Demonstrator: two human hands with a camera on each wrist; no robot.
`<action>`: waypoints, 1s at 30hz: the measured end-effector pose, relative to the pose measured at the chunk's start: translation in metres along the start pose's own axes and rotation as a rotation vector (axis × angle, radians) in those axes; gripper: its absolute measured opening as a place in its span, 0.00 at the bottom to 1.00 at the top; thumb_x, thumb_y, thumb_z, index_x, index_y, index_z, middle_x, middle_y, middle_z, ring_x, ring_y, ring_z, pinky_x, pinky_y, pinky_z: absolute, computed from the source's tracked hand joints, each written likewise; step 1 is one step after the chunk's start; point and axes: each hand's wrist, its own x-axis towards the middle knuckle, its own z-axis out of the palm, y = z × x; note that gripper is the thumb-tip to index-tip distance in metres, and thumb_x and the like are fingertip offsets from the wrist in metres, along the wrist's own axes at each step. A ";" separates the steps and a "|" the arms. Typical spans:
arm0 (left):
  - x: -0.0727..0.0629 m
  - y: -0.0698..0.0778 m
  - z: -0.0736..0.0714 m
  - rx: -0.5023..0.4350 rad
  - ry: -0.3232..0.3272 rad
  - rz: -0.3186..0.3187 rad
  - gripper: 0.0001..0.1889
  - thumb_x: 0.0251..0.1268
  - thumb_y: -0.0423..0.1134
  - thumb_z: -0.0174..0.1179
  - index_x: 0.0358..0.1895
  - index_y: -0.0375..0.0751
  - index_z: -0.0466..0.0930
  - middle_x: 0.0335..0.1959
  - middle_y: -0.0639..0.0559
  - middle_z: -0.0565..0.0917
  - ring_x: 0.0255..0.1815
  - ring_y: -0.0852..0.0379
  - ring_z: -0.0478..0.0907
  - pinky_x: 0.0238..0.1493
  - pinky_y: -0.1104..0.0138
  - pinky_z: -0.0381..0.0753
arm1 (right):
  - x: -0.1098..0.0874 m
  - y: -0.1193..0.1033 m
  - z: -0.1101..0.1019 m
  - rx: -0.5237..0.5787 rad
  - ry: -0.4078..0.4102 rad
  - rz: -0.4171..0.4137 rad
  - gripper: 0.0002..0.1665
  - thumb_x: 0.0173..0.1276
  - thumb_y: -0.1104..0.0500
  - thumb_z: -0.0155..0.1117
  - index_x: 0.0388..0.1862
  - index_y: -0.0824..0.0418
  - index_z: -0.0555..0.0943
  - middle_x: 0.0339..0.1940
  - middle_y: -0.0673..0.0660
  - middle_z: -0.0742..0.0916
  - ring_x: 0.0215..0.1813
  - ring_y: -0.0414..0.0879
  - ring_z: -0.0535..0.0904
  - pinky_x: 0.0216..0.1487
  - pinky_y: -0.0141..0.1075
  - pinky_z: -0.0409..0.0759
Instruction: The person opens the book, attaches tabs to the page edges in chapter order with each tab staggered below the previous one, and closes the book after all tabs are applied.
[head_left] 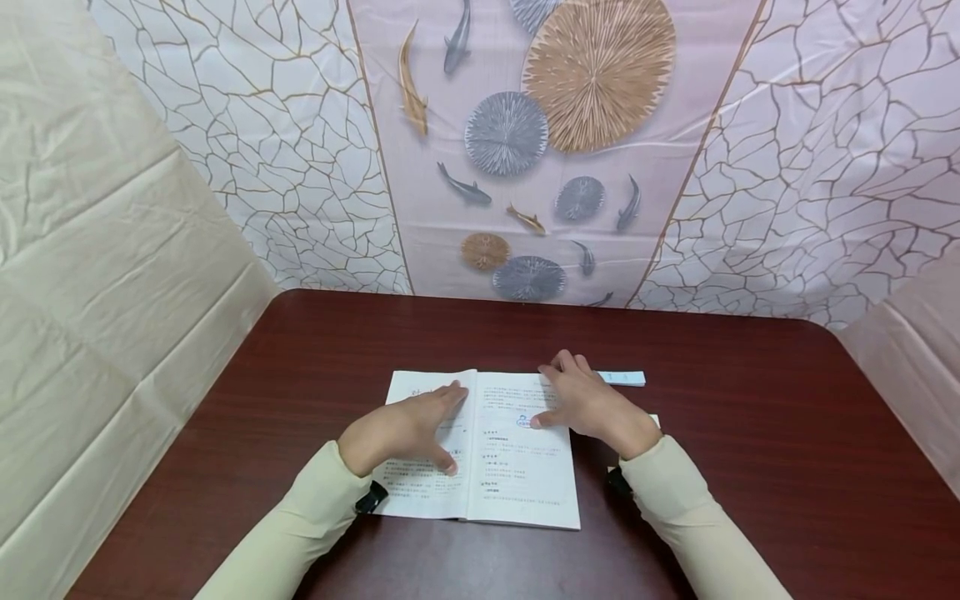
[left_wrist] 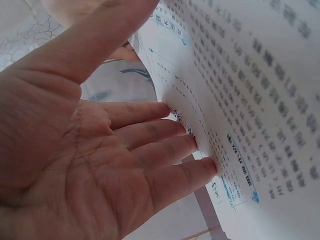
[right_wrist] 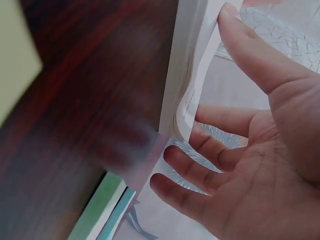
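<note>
An open book with printed pages lies on the dark wooden table. My left hand is spread over the left page; its straight fingertips touch the paper near the top, as the left wrist view shows. On the right page, my right hand is at the upper outer corner. Its thumb rests on the page while the index fingertip touches the corner, where the page edges bow slightly. The other fingers of that hand extend past the book's edge with nothing in them.
Just beyond the right hand lies a pale blue-white strip with marks on it. Partly hidden under the right wrist is another pale item. In the right wrist view, a green-edged item sits past the book. A patterned cloth backdrop hangs behind the table.
</note>
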 end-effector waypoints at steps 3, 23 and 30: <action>0.000 0.000 0.001 -0.006 -0.002 -0.002 0.60 0.50 0.43 0.85 0.84 0.36 0.55 0.86 0.43 0.54 0.86 0.47 0.53 0.83 0.55 0.55 | -0.001 -0.002 0.000 -0.025 -0.002 -0.001 0.51 0.63 0.48 0.82 0.77 0.71 0.71 0.68 0.66 0.74 0.67 0.59 0.68 0.71 0.57 0.70; -0.002 -0.013 -0.003 0.087 0.020 -0.073 0.63 0.49 0.58 0.83 0.85 0.38 0.55 0.87 0.45 0.54 0.86 0.46 0.54 0.80 0.50 0.63 | -0.010 -0.018 0.006 -0.238 0.060 0.036 0.44 0.66 0.46 0.80 0.73 0.65 0.74 0.67 0.68 0.77 0.70 0.65 0.71 0.70 0.64 0.70; -0.001 -0.013 -0.003 0.138 0.056 -0.063 0.63 0.45 0.60 0.85 0.83 0.38 0.59 0.85 0.42 0.59 0.84 0.44 0.58 0.76 0.47 0.68 | -0.006 -0.011 0.004 -0.132 0.070 0.054 0.45 0.63 0.47 0.82 0.71 0.67 0.73 0.64 0.66 0.82 0.66 0.64 0.77 0.67 0.67 0.70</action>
